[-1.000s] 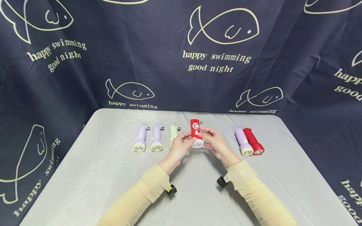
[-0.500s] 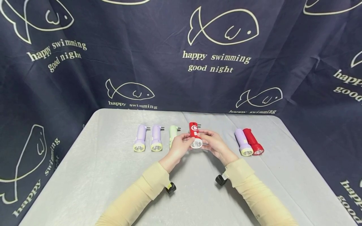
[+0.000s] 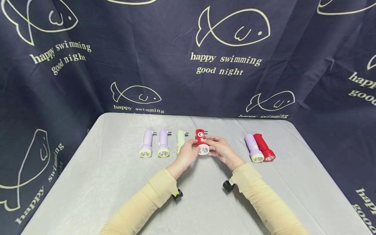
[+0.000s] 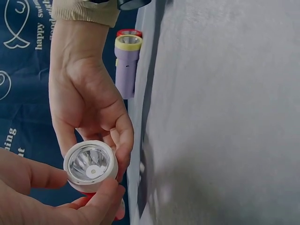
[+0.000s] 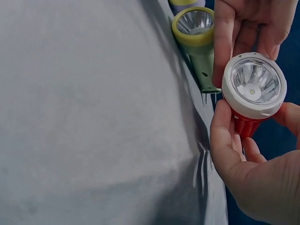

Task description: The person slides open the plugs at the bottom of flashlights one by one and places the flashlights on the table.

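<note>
A red flashlight with a white head and two plug prongs is held between both hands, lens toward the wearer. The left hand pinches its white head from the left, as the left wrist view shows with the thumb and fingers at the rim. From the other side the right hand grips the body just behind the head, thumb and fingers curled round it in the right wrist view. Left of the hands lies a pale green flashlight, its front end partly hidden behind the left hand.
Two purple flashlights with yellow rims lie in a row further left on the grey-covered table. At the right, another purple flashlight lies against an all-red flashlight. A dark fish-print curtain hangs behind.
The red flashlight has shifted slightly left and lower in the head view, with both hands holding it throughout. The right hand has followed a little leftward; the other flashlights stay put.
</note>
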Available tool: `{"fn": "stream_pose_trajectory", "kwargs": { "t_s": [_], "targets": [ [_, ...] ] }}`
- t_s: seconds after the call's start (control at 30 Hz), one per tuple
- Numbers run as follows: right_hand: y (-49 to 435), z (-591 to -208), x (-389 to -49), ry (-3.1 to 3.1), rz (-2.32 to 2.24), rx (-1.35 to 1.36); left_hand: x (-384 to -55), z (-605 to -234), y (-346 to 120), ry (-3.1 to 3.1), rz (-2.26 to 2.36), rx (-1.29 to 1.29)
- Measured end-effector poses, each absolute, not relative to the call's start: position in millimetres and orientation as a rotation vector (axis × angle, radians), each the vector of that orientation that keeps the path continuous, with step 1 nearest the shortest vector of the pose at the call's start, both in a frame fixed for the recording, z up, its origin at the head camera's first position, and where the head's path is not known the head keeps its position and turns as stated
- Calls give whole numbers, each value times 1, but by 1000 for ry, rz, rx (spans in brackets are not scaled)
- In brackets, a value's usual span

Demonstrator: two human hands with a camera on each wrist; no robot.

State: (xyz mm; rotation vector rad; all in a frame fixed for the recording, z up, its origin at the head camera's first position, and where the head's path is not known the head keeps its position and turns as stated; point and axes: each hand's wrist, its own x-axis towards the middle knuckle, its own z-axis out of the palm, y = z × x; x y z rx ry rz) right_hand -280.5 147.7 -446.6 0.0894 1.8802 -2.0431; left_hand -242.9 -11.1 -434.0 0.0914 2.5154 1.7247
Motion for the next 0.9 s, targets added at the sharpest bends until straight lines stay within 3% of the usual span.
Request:
{"fn": "stream_pose_trajectory", "kwargs": {
  "t_s": [0.9],
  "targets": [
    [147, -456, -285, 2016, -1918, 82, -246, -439, -10, 2837, 1253, 320]
  ]
}}
